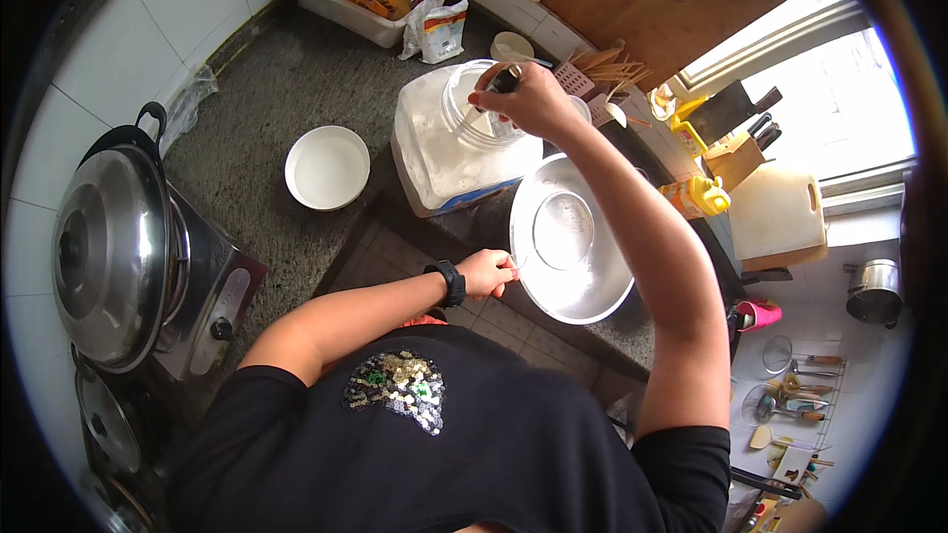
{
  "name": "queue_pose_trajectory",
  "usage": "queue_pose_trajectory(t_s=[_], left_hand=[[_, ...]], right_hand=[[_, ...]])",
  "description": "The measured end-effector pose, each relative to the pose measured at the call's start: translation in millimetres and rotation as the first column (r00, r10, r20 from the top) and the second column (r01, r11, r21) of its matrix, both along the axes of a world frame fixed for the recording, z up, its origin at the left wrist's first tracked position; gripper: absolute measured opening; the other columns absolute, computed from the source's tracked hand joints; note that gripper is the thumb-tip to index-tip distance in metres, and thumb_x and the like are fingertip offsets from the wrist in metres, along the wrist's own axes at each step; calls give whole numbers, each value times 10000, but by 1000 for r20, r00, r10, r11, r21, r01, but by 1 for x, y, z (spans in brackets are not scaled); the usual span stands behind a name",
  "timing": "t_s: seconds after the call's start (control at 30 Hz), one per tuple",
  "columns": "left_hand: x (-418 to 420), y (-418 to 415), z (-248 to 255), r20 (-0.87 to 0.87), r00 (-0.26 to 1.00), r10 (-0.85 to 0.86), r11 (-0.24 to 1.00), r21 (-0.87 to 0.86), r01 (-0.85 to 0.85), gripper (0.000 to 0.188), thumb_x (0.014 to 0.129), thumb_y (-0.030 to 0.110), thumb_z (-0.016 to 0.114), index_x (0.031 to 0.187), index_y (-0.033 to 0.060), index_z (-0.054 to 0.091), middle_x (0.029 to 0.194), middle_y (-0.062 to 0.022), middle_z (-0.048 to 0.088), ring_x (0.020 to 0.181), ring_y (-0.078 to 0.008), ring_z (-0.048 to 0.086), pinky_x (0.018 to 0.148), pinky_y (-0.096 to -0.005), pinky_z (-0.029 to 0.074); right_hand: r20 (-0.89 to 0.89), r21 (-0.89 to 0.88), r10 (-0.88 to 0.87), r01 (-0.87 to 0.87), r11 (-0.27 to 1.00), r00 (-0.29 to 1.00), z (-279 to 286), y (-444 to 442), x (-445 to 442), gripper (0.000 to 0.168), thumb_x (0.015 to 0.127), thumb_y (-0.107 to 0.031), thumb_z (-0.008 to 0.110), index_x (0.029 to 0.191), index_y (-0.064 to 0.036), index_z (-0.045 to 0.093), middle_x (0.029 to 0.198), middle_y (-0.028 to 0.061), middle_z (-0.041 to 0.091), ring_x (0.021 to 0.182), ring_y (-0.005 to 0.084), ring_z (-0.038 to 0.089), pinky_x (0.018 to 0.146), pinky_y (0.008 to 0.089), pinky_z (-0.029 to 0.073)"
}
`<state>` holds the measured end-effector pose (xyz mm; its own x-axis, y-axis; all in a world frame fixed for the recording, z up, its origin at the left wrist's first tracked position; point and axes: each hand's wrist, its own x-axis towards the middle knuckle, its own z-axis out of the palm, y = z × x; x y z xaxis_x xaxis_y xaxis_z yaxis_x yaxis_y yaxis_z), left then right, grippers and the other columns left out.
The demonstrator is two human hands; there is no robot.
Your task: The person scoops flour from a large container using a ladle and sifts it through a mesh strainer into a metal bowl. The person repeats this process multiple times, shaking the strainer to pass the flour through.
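My right hand (526,100) grips a dark-handled utensil (506,79) at the mouth of a large clear plastic jar (422,126); the utensil's lower end is inside the mouth. White powder fills part of the jar. My left hand (485,272), with a black watch on the wrist, pinches the thin handle of a round fine-mesh sieve (563,229). The sieve sits in or over a wide metal basin (585,303) at the counter's edge. Left of the jar stands a white bowl (327,168); whether it holds anything is hard to tell.
At the left, a lidded metal wok (111,259) sits on a stove (215,311). A white plastic tray (348,15) with bottles and packets stands at the back, near a white packet (444,31). Right of the basin are a yellow-capped bottle (696,196), knife block (733,161) and cutting board (778,211).
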<state>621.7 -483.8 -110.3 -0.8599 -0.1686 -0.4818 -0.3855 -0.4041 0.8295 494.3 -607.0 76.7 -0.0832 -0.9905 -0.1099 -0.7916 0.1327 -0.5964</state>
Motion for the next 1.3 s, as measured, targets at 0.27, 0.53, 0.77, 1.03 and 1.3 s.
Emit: queue_pose_trajectory(t_s=[0.27,0.53,0.77,1.03,1.3], left_hand=[[-2,1,-14,10,1000,13,1000,18,-13,173,931,204,490,998,56,548,592,-9,537,400,-72,372,369,-239,294],[-4,2,-21,23,1000,21,1000,19,-22,171,931,206,494,990,54,544,594,-22,553,389,-74,363,360,-244,290],[-5,4,-22,-1,999,33,999,28,-33,171,929,214,500,969,55,546,595,-22,563,385,-70,362,358,-245,292],[-3,6,-27,3,999,43,999,31,-43,182,928,229,503,974,60,552,603,-14,569,397,-65,374,376,-239,313],[-5,4,-20,18,999,46,999,21,-47,166,936,216,501,977,65,554,605,-19,568,394,-65,372,369,-238,303]], right_hand=[[-515,-132,273,-390,911,813,18,24,-4,246,741,-290,631,905,-118,696,741,158,654,715,306,641,682,376,510],[-278,-44,201,-221,974,939,2,18,-8,264,703,-296,674,777,-43,683,636,168,616,624,294,627,640,367,498],[70,-13,-39,40,999,997,-15,8,-28,334,701,-304,728,787,18,703,676,127,656,600,179,618,578,320,485],[433,53,-293,300,952,853,16,21,-47,205,747,-209,691,796,-10,695,571,44,576,440,64,460,398,213,295],[603,65,-452,524,849,657,37,32,-87,219,793,-243,676,832,-29,702,541,42,542,402,58,379,381,205,261]])
